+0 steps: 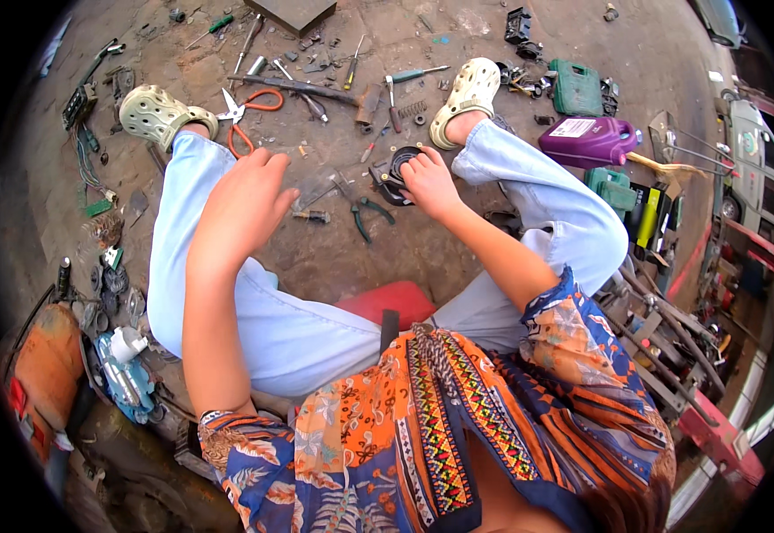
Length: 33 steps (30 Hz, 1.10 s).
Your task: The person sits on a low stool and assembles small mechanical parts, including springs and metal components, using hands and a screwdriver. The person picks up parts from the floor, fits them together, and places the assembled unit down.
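My right hand (429,184) grips the edge of a black round part (395,174), which looks like a housing with a ringed face, on the ground between my feet. My left hand (255,194) hovers above the ground near my left shin, its thumb apart from the fingers and nothing visible in it. Just beyond it lie large scissors (235,111) with orange handles. Between my hands are dark green-handled pliers (360,209), a small cylindrical piece (312,216) and a clear flat plastic piece (314,190).
A hammer (366,104), screwdrivers and a coil spring (412,108) lie ahead. Right of my leg stand a purple jug (587,140) and a green case (575,87). Wired circuit parts (90,147) and an orange-brown rounded container (48,345) are at left. I sit over something red (388,303).
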Tool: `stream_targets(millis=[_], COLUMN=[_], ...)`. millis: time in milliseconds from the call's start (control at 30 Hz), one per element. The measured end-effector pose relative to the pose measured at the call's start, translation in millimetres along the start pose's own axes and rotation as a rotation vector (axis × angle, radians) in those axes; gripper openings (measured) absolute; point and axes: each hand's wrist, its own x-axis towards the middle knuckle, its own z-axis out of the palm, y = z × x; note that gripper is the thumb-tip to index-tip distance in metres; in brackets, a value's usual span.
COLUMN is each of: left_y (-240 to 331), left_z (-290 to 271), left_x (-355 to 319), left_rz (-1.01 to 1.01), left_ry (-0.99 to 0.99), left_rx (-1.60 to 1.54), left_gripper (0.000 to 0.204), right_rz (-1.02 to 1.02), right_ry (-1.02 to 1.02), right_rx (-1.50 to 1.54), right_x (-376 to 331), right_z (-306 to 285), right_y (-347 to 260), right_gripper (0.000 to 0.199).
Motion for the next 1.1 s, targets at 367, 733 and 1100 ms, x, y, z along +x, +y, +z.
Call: stream_targets(millis=[367, 733, 1100], left_y=[45, 108, 139], left_z=[93, 122, 88], left_x=[-43, -97, -105], left_rz=[-0.307, 0.116, 0.125], left_ry=[0.433, 0.705, 0.86], left_rx=[-1.275, -1.887, -1.387], left_gripper=[0.059, 0.049, 0.036], right_rz=[-0.045, 0.175, 0.418], right_ry=[0.581, 0.76, 0.593], right_rx=[0.376, 0.507, 0.915], right_x=[-22, -73, -95], right_z=[-156, -155, -162], right_y=[-91, -119, -124], right_gripper=[0.034, 0.028, 0.041])
